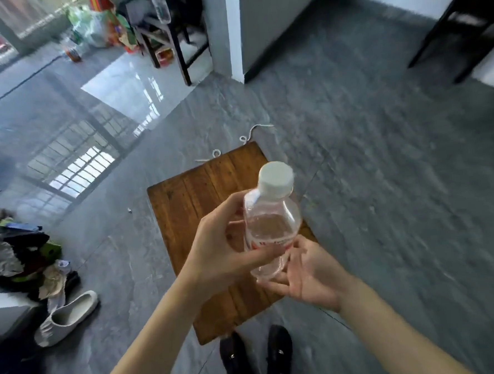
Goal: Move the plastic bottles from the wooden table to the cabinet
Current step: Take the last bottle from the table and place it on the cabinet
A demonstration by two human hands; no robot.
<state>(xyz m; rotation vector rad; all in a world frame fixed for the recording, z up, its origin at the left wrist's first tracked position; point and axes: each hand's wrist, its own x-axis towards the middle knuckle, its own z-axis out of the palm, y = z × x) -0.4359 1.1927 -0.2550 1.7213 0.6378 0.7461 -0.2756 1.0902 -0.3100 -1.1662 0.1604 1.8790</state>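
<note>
Two black shoes point(256, 356) stand on the grey floor point(384, 178) at the bottom edge. Above them, both hands hold one clear plastic bottle point(271, 223) with a white cap point(276, 177), upright in the air over the small wooden table point(188, 196). Left hand point(223, 246) has its grip clamped round the bottle's middle; right hand point(309, 272) cups the base, fingers spread and touching it. To the left lie a white slipper point(65, 316) and a pile of clothes point(21, 252). Farther off, a dark chair point(170, 38) stands by a white pillar point(233, 31).
</note>
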